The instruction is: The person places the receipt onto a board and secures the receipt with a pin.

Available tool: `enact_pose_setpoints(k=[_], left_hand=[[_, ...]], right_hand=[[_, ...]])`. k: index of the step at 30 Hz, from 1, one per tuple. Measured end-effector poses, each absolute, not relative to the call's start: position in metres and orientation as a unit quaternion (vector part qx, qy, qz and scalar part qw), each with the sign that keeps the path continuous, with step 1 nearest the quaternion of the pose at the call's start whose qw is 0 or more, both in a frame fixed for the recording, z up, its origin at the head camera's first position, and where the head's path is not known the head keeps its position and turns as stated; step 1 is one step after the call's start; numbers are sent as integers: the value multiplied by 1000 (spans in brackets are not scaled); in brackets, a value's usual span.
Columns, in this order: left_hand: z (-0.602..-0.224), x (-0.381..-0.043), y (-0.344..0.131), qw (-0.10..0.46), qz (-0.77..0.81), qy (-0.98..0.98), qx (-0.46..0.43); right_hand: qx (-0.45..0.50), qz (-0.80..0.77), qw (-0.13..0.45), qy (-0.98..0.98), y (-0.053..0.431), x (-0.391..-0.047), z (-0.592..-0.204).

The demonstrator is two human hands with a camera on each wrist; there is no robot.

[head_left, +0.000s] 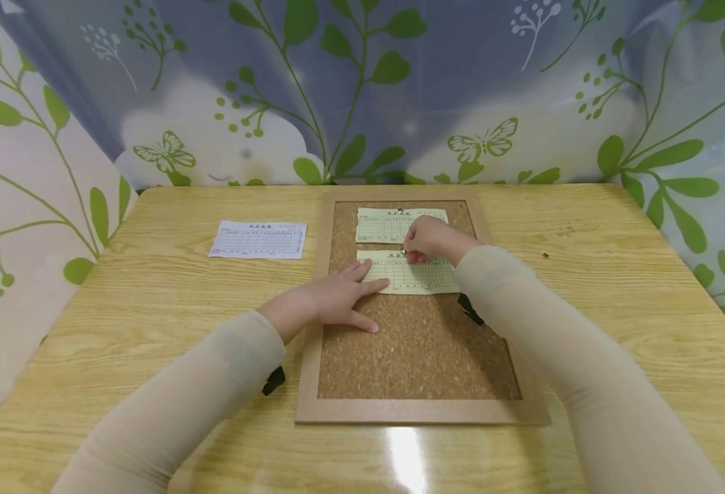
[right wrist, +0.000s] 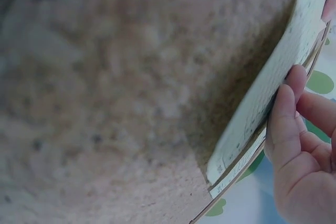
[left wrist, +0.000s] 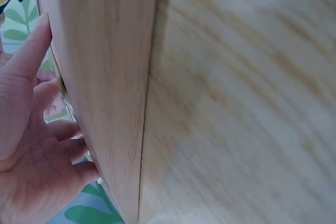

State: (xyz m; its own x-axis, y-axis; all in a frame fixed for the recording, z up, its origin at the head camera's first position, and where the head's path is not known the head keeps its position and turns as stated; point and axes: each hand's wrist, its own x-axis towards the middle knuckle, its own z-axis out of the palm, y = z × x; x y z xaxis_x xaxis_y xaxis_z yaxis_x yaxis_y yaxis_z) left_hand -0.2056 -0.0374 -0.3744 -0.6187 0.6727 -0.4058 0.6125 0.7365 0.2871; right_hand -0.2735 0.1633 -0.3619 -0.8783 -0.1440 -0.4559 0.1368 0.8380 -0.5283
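A framed cork board (head_left: 393, 357) lies on the table. Near its top a pale yellow printed slip (head_left: 374, 226) is held by a silver pushpin (head_left: 400, 211) at its upper edge. Just below lies a second yellow slip (head_left: 424, 278). My left hand (head_left: 340, 298) rests with spread fingers on that slip's left end and the cork. With thumb and fingertips together, my right hand (head_left: 426, 239) pinches a small shiny pushpin (head_left: 402, 251) at the slip's top edge. In the right wrist view, the right hand (right wrist: 302, 150) is close at the paper's edge, the pin hidden.
A white printed slip (head_left: 258, 239) lies on the wooden table (head_left: 152, 295) left of the board. A tiny dark piece (head_left: 545, 255) is on the table to the right. Behind the table hangs a leaf-patterned curtain (head_left: 436, 82).
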Motion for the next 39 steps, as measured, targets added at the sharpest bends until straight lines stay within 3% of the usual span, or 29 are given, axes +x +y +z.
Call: enact_pose_setpoints(k=[10,18,39], left_hand=[[-376,-206,-39,249,65,898,356],[-375,-207,-38,247,58,897,361],[-375,-206,-38,242,64,900,358]], right_hand=[[-113,-161,204,959,169,-246,-357],[-200,-69,204,956,176,-223,-366],[-216,-31,196,956,172,-222,-367]])
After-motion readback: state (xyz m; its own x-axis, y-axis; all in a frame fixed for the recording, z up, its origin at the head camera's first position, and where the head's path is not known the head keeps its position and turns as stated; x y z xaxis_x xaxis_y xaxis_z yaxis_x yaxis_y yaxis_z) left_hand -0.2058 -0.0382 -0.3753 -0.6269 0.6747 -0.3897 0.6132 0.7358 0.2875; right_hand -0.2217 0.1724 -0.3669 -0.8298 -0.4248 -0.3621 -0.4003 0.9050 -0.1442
